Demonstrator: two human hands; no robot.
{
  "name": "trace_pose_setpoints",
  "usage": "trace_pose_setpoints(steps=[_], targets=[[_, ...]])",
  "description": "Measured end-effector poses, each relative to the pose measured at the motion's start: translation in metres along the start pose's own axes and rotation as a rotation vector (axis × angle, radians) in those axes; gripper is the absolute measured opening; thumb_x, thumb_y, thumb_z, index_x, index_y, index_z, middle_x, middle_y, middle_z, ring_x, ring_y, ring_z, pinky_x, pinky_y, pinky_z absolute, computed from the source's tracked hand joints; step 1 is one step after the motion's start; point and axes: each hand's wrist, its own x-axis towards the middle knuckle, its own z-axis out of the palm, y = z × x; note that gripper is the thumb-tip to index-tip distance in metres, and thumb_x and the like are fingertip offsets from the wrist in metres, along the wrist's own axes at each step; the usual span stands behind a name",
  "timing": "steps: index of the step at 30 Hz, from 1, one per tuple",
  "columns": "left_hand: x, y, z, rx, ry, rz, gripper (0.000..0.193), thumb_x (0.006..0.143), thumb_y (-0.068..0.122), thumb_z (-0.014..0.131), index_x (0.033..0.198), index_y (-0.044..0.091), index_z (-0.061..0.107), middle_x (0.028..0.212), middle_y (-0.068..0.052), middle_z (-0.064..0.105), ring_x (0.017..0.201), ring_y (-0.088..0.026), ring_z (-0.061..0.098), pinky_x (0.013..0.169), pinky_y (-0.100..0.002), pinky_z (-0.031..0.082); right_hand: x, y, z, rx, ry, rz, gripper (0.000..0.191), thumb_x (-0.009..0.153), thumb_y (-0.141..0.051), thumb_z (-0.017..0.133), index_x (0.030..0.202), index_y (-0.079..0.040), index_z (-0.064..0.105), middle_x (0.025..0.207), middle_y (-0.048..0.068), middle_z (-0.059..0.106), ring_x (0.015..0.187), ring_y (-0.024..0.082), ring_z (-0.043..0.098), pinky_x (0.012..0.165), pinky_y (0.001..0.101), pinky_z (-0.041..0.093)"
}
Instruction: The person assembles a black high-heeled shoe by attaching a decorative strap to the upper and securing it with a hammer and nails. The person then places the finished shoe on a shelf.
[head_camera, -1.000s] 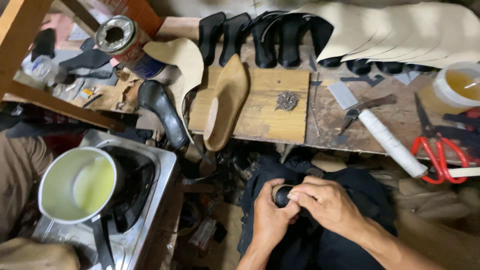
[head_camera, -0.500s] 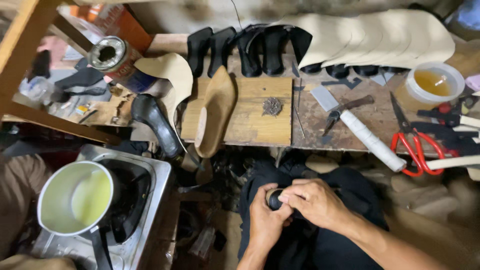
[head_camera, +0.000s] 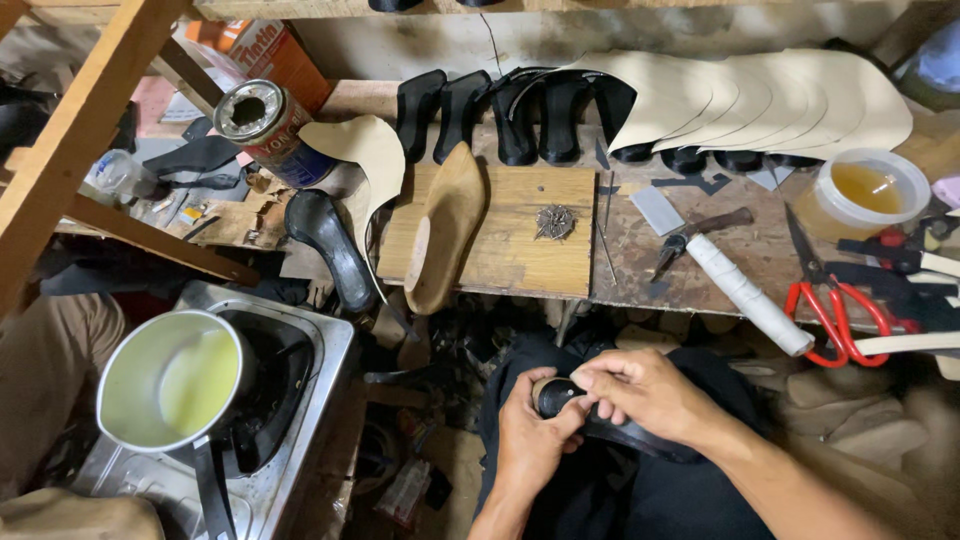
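Both hands grip one black shoe piece (head_camera: 600, 425) over the lap, below the worktop (head_camera: 640, 260) edge: the left hand (head_camera: 530, 440) cups its rounded end from beneath, the right hand (head_camera: 645, 395) pinches it from above. On the worktop lie one wooden shoe last (head_camera: 445, 225), one black sole (head_camera: 330, 250), one pair of red-handled scissors (head_camera: 835, 305), one white-wrapped hammer (head_camera: 735, 280) and one tub of yellowish glue (head_camera: 865, 195). Cream cut pieces (head_camera: 760, 100) overlap in a fan (about six, partly hiding the black heels (head_camera: 520, 115) behind). One pan (head_camera: 170, 385) sits on the stove, lower left.
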Motion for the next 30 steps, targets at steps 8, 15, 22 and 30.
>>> trace_pose_setpoints(steps=[8,15,22,30], targets=[[0.001,0.001,-0.001,-0.101,-0.024,-0.002,0.056,0.076,0.015,0.084,0.124,0.0,0.06,0.076,-0.006,0.07,0.051,-0.011,0.062,0.045,-0.025,0.05,-0.009,-0.024,-0.095,-1.361,0.813,-0.215,0.039,0.092,-0.042,0.068,0.11,-0.009,0.076,0.103,0.011,0.075,0.086,0.031,0.068,0.073,0.0464,0.052],[0.003,-0.005,0.006,-0.056,-0.027,0.004,0.054,0.077,0.015,0.083,0.123,0.001,0.06,0.076,-0.005,0.07,0.051,-0.01,0.062,0.045,-0.025,0.05,-0.023,-0.028,-0.111,-0.921,0.68,-0.186,0.041,0.097,-0.031,0.065,0.134,-0.013,0.071,0.104,0.017,0.071,0.097,0.039,0.067,0.084,0.0475,0.052],[0.009,-0.01,0.007,-0.048,-0.02,0.002,0.054,0.077,0.016,0.084,0.123,0.001,0.06,0.075,-0.005,0.07,0.051,-0.01,0.062,0.045,-0.025,0.05,-0.094,0.031,-0.017,-0.381,0.54,-0.168,0.051,0.091,-0.025,0.07,0.138,-0.008,0.063,0.101,0.02,0.073,0.089,0.034,0.071,0.079,0.0399,0.058],[0.01,-0.013,0.007,-0.077,-0.03,-0.022,0.055,0.077,0.016,0.085,0.123,0.002,0.059,0.074,-0.004,0.068,0.049,-0.01,0.061,0.044,-0.025,0.05,-0.127,0.079,0.028,0.463,0.457,-0.638,0.05,0.087,-0.016,0.072,0.135,-0.004,0.063,0.098,0.019,0.072,0.086,0.027,0.069,0.076,0.0346,0.057]])
